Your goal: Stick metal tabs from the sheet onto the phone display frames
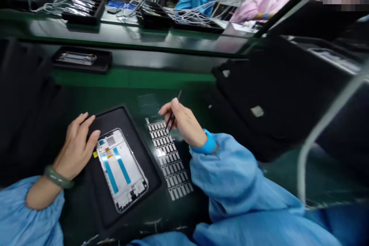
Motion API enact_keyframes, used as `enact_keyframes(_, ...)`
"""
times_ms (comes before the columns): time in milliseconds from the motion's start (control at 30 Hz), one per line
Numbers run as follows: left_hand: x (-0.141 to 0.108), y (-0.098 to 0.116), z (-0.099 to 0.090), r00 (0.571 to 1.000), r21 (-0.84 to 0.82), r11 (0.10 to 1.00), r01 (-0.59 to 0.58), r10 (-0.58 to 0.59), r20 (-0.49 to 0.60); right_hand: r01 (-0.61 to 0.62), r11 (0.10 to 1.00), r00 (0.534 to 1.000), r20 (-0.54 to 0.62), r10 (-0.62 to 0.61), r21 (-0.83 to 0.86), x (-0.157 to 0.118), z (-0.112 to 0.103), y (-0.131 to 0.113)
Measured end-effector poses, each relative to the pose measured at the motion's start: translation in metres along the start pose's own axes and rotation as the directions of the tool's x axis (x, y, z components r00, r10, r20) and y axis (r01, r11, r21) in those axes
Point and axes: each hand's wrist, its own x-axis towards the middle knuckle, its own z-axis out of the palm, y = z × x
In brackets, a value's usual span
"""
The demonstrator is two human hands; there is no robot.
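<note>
My right hand (184, 121) is closed around dark tweezers (170, 120), whose tips point down at the upper part of a sheet of small grey stickers (173, 161). The stickers lie in rows on a clear backing on the green table. Left of the sheet, a phone frame (122, 171) with two blue strips rests in a black tray (152, 171). My left hand (77, 144) lies with fingers spread at the tray's left edge, its thumb by the upper left corner of the frame. A yellow tab (95, 154) sticks out at the frame's side near that thumb.
Another black tray (102, 63) holding a phone part stands at the back left. Stacked black trays (276, 96) rise on the right, beside a pale curved tube (317, 134). A raised metal ledge (161, 42) crosses the back; cables and people in work clothes are beyond it.
</note>
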Motion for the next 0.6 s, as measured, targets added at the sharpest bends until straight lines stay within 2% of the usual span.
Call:
enact_keyframes(67,0.002,0.003,-0.001,0.997,0.057,0.996,-0.063,0.065,-0.033,-0.104,0.978,0.987,-0.104,0.124,0.180,0.010,-0.005,0.019)
enact_keyframes(133,0.005,0.015,-0.002,0.987,0.088,0.984,-0.158,0.159,-0.012,-0.160,0.935,0.975,-0.095,0.199,0.316,0.013,-0.004,0.032)
enact_keyframes(167,0.007,0.024,-0.002,0.975,0.080,0.972,-0.219,0.217,0.037,-0.182,0.917,0.972,-0.075,0.222,0.356,0.012,-0.002,0.036)
enact_keyframes(200,0.008,0.036,-0.001,0.955,0.067,0.957,-0.284,0.275,0.113,-0.200,0.903,0.969,-0.058,0.240,0.381,0.012,0.000,0.038)
enact_keyframes(267,0.010,0.061,0.004,0.877,0.047,0.903,-0.427,0.401,0.267,-0.219,0.892,0.964,-0.051,0.259,0.394,0.011,0.006,0.041)
enact_keyframes(333,0.010,0.087,0.014,0.812,0.068,0.848,-0.525,0.476,0.337,-0.217,0.900,0.964,-0.064,0.259,0.379,0.012,0.011,0.044)
enact_keyframes(367,0.011,0.097,0.020,0.794,0.083,0.830,-0.551,0.491,0.359,-0.216,0.907,0.965,-0.065,0.255,0.363,0.013,0.014,0.046)
enact_keyframes(467,0.012,0.118,0.037,0.788,0.122,0.830,-0.544,0.456,0.414,-0.214,0.932,0.968,-0.066,0.243,0.294,0.017,0.019,0.051)
enact_keyframes(600,0.014,0.123,0.047,0.793,0.120,0.845,-0.521,0.427,0.433,-0.176,0.942,0.975,-0.083,0.208,0.285,0.018,0.022,0.055)
